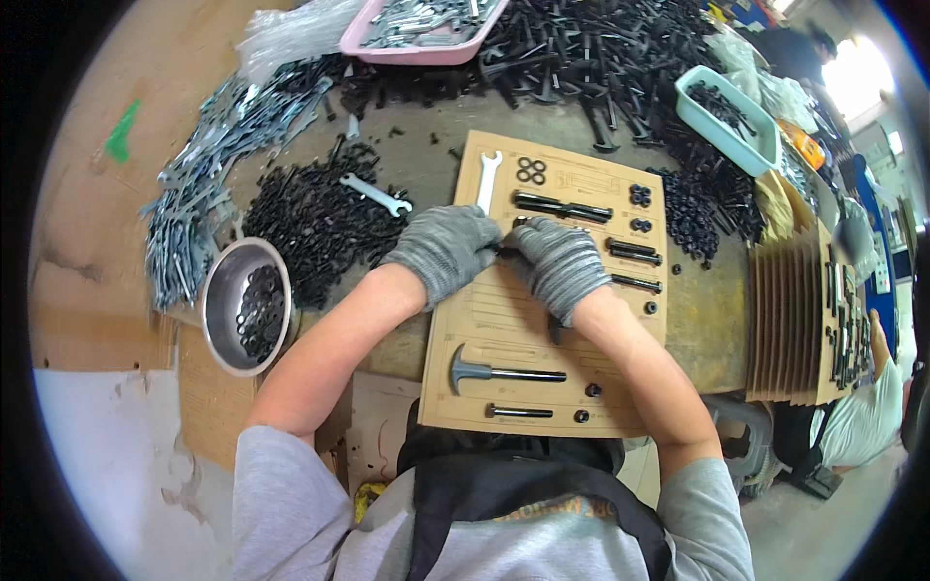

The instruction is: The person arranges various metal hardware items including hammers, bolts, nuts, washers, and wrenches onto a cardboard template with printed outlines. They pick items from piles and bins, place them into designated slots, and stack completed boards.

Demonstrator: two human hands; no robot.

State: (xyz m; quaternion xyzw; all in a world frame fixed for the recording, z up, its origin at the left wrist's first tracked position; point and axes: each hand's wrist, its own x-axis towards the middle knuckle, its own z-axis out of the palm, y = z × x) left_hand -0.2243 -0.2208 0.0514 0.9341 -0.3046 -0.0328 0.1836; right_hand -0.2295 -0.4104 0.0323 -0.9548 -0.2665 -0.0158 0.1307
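My left hand (pixel 448 250) and my right hand (pixel 560 266), both in grey knit gloves, meet over a brown cardboard sheet (pixel 465 329). Their fingers are closed around a small dark piece, mostly hidden, whose kind I cannot make out. Just above the left fingertips lies a silver open-end wrench (pixel 488 184) on the sheet. Black rings (pixel 531 170), long black bolts (pixel 562 206) and shorter bolts (pixel 635 252) lie beyond and beside my right hand. Nearer me are a black bolt with a wide curved head (pixel 513 374), a plain bolt (pixel 520 412) and a nut (pixel 581 416).
Left of the sheet are a heap of small black parts (pixel 310 213), a loose wrench (pixel 376 194), piled wrenches (pixel 184 232) and a metal bowl (pixel 215 329). Beyond lie a pink tray (pixel 417 55) and heaped bolts (pixel 591 58). Rightward are a teal bin (pixel 765 145) and upright cardboard sheets (pixel 780 320).
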